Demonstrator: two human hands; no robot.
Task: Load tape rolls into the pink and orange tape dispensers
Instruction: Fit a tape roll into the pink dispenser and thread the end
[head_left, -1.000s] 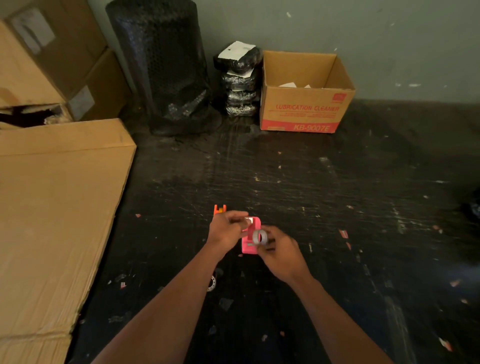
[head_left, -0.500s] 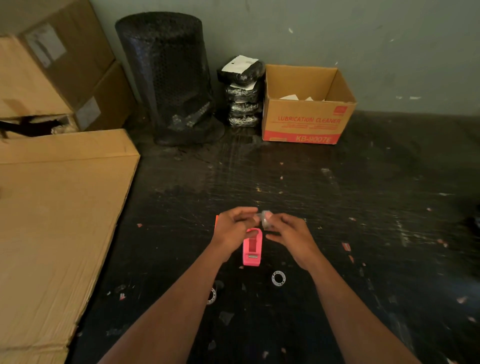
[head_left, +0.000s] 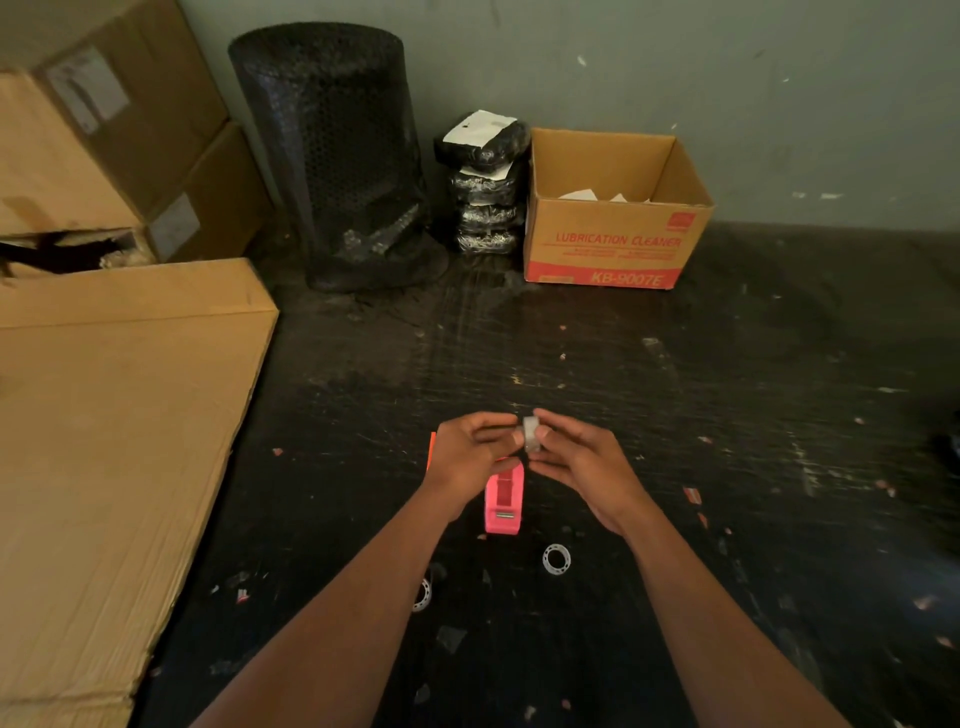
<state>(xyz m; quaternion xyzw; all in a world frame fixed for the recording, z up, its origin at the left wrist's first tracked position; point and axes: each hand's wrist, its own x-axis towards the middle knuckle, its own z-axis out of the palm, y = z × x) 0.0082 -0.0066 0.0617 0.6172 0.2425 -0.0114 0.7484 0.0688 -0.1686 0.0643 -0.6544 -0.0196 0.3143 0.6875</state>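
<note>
While both hands meet above the dark table (head_left: 727, 415), this is how things lie:
left hand (head_left: 470, 457): fingers curled inward, fingertips pinching one side of the small clear tape roll (head_left: 530, 434)
right hand (head_left: 582, 457): fingers half bent, thumb and forefinger gripping the other side of the same roll, the lower fingers loosely spread
tape roll: held up between the two hands, off the table, just above the far end of the pink dispenser (head_left: 503, 501)
pink dispenser: lying on the table between the wrists, its slot showing no roll inside, touched by neither hand as far as can be told
orange dispenser (head_left: 430, 449): only a thin edge shows, behind the left hand
white ring (head_left: 556, 559): flat on the table near the right forearm, apart from the pink dispenser
second ring (head_left: 423, 595): partly hidden by the left forearm
cardboard box (head_left: 613, 249): open, at the wall, well apart from the hands
</note>
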